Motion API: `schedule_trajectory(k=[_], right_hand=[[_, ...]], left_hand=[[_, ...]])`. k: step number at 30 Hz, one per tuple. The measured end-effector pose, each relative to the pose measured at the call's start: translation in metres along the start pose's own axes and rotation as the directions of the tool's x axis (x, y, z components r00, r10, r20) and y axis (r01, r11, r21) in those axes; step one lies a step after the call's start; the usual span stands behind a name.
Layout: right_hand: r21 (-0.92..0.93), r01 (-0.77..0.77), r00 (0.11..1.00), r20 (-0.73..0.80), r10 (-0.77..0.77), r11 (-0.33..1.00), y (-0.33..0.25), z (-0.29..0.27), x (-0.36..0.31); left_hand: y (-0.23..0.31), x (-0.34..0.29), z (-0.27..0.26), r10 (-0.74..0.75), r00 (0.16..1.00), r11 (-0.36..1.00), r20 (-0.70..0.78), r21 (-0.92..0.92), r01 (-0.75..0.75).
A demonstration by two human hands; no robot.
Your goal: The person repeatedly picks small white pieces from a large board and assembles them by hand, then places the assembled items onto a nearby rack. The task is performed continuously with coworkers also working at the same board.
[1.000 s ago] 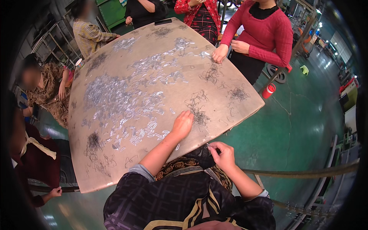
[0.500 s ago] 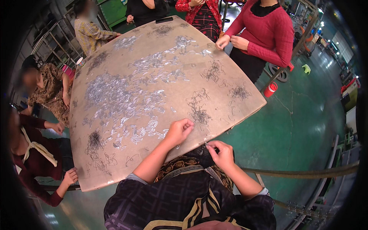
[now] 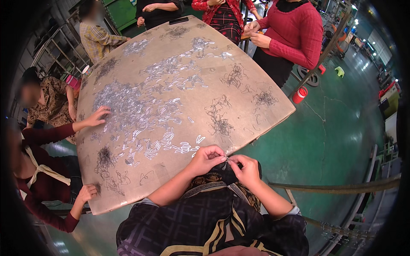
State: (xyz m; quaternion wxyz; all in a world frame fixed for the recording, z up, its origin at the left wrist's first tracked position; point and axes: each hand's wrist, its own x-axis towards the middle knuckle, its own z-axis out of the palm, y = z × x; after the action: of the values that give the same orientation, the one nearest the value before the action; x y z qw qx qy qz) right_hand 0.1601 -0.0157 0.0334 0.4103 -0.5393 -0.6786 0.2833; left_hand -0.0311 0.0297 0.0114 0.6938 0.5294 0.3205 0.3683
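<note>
A wide brown table (image 3: pixel 256 106) carries heaps of small silvery pieces (image 3: pixel 128 106) and tangles of dark wire (image 3: pixel 220 123). At its near edge the left hand (image 3: pixel 206 158) and right hand (image 3: pixel 244 168) meet, fingertips pinched together on what looks like one tiny metal piece (image 3: pixel 228 159).
</note>
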Motion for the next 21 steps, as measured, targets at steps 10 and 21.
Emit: schedule_trajectory(k=[10,21], right_hand=[[0.15,0.045,0.998,0.041,-0.052,0.988,0.005,-0.004,0.003],[-0.094,0.307,0.95,0.09,-0.299,0.947,0.049,0.059,0.044]], left_hand=[[0.007,-0.009,0.019,0.285,0.957,0.921,-0.055,0.29,-0.258],[-0.005,-0.03,0.027,0.523,0.851,0.674,0.052,0.586,-0.45]])
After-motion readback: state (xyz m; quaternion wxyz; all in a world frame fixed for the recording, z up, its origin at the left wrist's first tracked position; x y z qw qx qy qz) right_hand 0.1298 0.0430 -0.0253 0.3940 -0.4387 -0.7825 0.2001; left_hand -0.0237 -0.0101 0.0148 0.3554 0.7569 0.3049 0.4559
